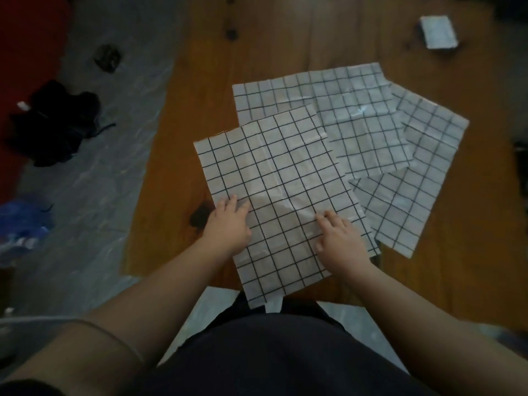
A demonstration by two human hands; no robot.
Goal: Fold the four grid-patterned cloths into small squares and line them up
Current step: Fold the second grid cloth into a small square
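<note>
A wooden tabletop (285,38) fills the middle of the frame, and four white cloths with a black grid lie spread flat on it, overlapping like a fan. The front cloth (274,178) lies on top, in the centre. Its near edge hangs slightly over the tabletop edge toward the person. The other cloths (368,124) stretch from behind it toward the right of the frame.

The left hand (228,224) rests on the left edge of the front cloth, fingers straight and laid flat, gripping nothing. The right hand (340,238) sits on the lower right part of the same cloth with its fingers bent and their tips on the fabric. Whether they pinch a fold cannot be told.

A small white box (437,32) sits at the upper right of the tabletop. A black bundle (54,124) lies on the floor at the left.
</note>
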